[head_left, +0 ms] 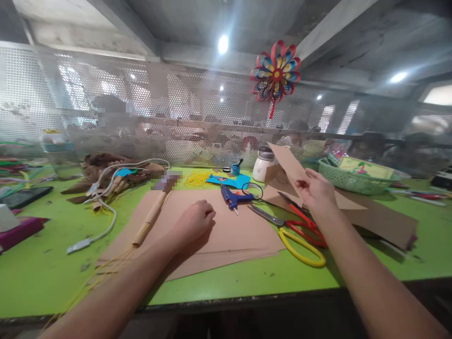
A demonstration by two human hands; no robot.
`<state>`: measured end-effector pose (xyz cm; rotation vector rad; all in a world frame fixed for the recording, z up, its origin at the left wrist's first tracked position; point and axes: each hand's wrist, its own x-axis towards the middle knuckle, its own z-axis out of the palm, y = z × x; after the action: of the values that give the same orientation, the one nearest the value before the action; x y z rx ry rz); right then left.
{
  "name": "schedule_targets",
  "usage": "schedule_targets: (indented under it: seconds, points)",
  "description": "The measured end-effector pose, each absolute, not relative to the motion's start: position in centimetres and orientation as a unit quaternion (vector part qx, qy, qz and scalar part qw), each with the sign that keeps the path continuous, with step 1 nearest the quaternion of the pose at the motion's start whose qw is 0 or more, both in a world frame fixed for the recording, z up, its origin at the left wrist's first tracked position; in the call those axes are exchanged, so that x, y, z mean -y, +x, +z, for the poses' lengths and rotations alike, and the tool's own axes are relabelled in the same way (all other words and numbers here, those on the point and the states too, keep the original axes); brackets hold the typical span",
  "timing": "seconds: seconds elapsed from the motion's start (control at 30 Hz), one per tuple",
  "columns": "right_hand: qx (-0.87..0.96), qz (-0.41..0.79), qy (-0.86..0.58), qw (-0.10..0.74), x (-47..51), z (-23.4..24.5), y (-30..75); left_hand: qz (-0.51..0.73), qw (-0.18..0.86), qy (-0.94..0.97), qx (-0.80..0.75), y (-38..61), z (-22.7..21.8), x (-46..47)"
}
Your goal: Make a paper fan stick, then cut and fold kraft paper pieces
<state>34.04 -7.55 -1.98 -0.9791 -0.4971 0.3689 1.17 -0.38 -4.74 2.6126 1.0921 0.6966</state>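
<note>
The big green surface (42,278) holds everything. On it, in the middle, lies a stack of flat brown card sheets (233,235), with its long side running from 9 o'clock to 3 o'clock. The left hand (194,221) rests on top of that stack, curled into a loose fist with the knuckles up. I cannot tell if anything small is tucked inside it.

Over at 2 o'clock from the stack, the right hand (316,190) pinches a brown card piece (287,162) between thumb and fingers. That piece is tilted up off the surface. Its long side leans from the hand toward 11 o'clock, and its pointed corner aims up and away from the person.

It looks to me like the step is picking out a piece of card. The next move likely needs a firm pinch and a clean lift, since 2 scissors lie right under that hand: the yellow scissors (300,247) and the red scissors (306,221), blades pointing toward 10 o'clock. The blue glue gun (233,197) sits between the hands, its nozzle toward 5 o'clock. A green basket (353,181) stands at 3 o'clock.
</note>
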Motion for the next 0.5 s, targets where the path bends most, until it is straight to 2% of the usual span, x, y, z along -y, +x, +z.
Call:
schedule_targets:
  seconds: [0.3, 0.5]
  points:
    - [0.200, 0.150, -0.499, 0.830, 11.0, -3.0, 36.1, 0.210, 0.091, 0.919, -0.323, 0.5, -4.7, 0.9]
    - [0.240, 0.212, -0.530, 0.785, 13.9, -4.9, 35.1, 0.222, 0.069, 0.929, -0.289, 0.1, -5.0, 1.0]
